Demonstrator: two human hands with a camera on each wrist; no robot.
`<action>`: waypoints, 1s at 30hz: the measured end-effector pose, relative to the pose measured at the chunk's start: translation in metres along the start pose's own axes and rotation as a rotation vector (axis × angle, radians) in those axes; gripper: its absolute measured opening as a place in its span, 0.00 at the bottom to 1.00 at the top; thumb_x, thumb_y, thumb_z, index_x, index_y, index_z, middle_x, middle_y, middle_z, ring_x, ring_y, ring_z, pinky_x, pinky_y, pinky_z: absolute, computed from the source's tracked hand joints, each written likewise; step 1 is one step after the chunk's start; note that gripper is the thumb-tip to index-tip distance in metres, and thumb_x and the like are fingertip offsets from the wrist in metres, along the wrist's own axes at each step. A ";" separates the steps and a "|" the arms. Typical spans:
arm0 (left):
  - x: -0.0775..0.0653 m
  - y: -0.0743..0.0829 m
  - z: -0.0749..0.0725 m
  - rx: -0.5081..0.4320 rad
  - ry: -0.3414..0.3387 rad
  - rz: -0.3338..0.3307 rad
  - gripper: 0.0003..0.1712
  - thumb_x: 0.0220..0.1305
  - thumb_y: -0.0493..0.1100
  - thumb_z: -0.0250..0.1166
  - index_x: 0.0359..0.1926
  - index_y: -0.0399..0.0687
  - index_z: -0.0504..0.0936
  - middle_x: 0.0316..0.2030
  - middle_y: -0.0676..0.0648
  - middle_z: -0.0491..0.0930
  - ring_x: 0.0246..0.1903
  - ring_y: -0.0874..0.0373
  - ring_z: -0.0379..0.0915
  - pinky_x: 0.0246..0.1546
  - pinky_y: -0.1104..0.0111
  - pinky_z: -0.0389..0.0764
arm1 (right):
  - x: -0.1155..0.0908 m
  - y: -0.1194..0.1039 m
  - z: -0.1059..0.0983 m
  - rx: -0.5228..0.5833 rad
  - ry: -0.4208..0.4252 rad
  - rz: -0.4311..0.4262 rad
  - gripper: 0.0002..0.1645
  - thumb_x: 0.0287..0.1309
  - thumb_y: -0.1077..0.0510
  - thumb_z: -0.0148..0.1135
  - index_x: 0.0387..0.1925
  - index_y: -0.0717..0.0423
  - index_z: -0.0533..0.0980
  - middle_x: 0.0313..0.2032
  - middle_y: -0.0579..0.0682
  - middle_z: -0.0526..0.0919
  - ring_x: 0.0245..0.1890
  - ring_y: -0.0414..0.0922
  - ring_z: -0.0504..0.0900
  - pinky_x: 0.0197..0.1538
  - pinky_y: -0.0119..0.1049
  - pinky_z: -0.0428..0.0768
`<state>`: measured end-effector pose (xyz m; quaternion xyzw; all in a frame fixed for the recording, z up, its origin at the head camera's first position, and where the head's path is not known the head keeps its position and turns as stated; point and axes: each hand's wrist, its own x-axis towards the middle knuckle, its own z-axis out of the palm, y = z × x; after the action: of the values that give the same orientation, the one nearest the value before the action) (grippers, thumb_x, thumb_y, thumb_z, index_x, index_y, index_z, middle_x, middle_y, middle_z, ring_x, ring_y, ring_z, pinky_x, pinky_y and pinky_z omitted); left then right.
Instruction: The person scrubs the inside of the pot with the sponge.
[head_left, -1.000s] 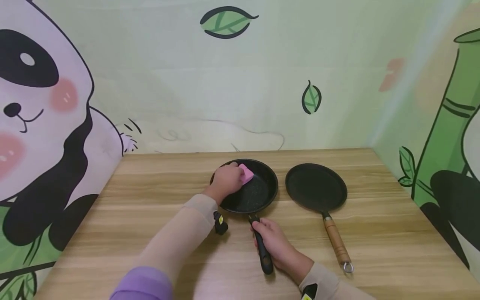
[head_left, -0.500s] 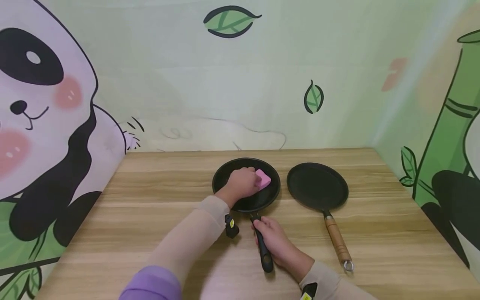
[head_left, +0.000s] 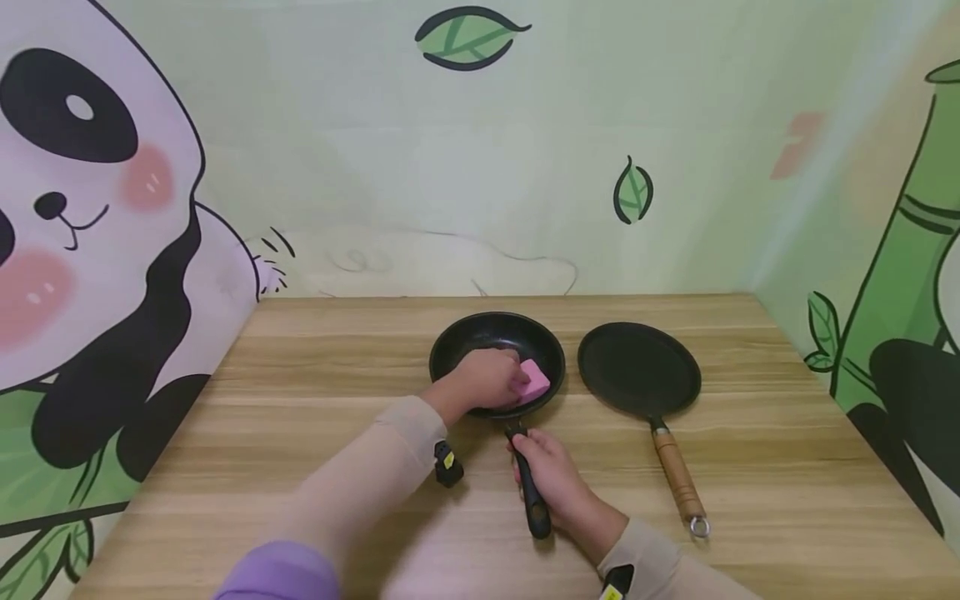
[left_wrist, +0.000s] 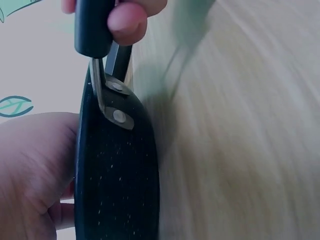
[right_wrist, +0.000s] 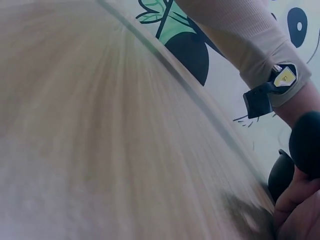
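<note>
Pink sponge sits inside the black frying pan, toward its near right side, as I watch through the head view. I see the left hand reaching over the rim, its fingers pinching the sponge. I have the right hand with its fingers wrapped round the black handle, thumb on top. Just right of that pan, on the counter, I see a flat black pan with a wooden handle.
</note>
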<state>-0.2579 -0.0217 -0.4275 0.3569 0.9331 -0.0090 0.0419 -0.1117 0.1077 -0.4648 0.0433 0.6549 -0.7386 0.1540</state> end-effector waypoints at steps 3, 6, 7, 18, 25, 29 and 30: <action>-0.008 -0.002 0.001 -0.013 0.007 0.018 0.17 0.69 0.49 0.62 0.56 0.62 0.87 0.43 0.53 0.82 0.40 0.59 0.79 0.43 0.63 0.82 | 0.000 0.000 0.002 0.006 0.035 0.003 0.18 0.75 0.54 0.49 0.46 0.69 0.72 0.21 0.48 0.71 0.18 0.40 0.67 0.19 0.30 0.67; -0.016 -0.005 0.002 -0.011 0.026 0.054 0.16 0.70 0.49 0.62 0.55 0.61 0.88 0.42 0.53 0.82 0.39 0.59 0.79 0.41 0.64 0.82 | -0.001 0.000 0.004 -0.007 0.077 0.004 0.18 0.74 0.54 0.50 0.46 0.69 0.73 0.21 0.47 0.72 0.19 0.39 0.69 0.20 0.30 0.68; -0.019 -0.006 0.001 -0.014 0.029 0.065 0.16 0.70 0.49 0.63 0.55 0.61 0.88 0.42 0.53 0.82 0.39 0.59 0.79 0.42 0.65 0.82 | -0.001 -0.001 0.004 -0.012 0.086 0.005 0.18 0.74 0.55 0.50 0.45 0.70 0.73 0.21 0.47 0.72 0.19 0.39 0.69 0.20 0.30 0.68; -0.033 -0.034 -0.004 -0.034 0.039 0.129 0.15 0.67 0.47 0.68 0.54 0.55 0.88 0.45 0.50 0.83 0.47 0.57 0.82 0.51 0.64 0.81 | -0.002 -0.004 0.004 -0.025 0.136 0.002 0.19 0.74 0.55 0.50 0.45 0.71 0.74 0.19 0.46 0.73 0.19 0.39 0.70 0.21 0.30 0.69; -0.031 -0.049 -0.009 -0.038 -0.018 0.127 0.18 0.66 0.45 0.69 0.55 0.49 0.87 0.48 0.45 0.84 0.50 0.52 0.81 0.56 0.61 0.79 | -0.001 -0.005 0.002 -0.024 0.118 0.004 0.19 0.74 0.54 0.50 0.45 0.70 0.74 0.20 0.47 0.73 0.18 0.40 0.68 0.21 0.31 0.68; -0.028 -0.056 -0.008 -0.052 -0.026 0.071 0.17 0.66 0.42 0.69 0.55 0.48 0.87 0.49 0.45 0.85 0.51 0.53 0.81 0.57 0.61 0.78 | -0.001 -0.003 0.001 -0.036 0.081 0.003 0.19 0.75 0.54 0.48 0.46 0.70 0.73 0.20 0.47 0.72 0.17 0.40 0.68 0.21 0.31 0.68; -0.027 -0.057 -0.007 -0.052 -0.019 0.055 0.17 0.66 0.41 0.69 0.55 0.48 0.87 0.49 0.45 0.85 0.51 0.53 0.81 0.57 0.62 0.78 | 0.000 -0.003 0.000 -0.038 0.067 0.003 0.20 0.75 0.54 0.48 0.47 0.70 0.73 0.20 0.47 0.72 0.17 0.41 0.68 0.22 0.31 0.68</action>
<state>-0.2767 -0.0821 -0.4189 0.3813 0.9224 0.0130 0.0604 -0.1120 0.1076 -0.4620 0.0662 0.6737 -0.7238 0.1338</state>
